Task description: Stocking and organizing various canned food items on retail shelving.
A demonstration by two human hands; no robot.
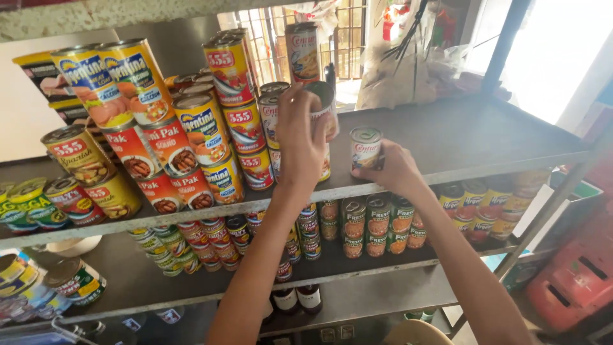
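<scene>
My left hand (301,137) is raised at the top shelf (460,137) and grips a silver tin can (324,102), holding it tilted against a stack of like cans (271,115). My right hand (393,171) holds a small white-and-red can (366,148) that stands on the shelf near its front edge. Both arms reach up from below. To the left of my left hand rise stacks of red and yellow cans (239,121).
Yellow and red cans (137,128) crowd the left of the top shelf. The shelf below (377,265) carries rows of smaller cans (377,227), and dark bottles (298,298) stand lower down. A red crate (575,281) sits at the right. A clear plastic bag (408,57) hangs behind.
</scene>
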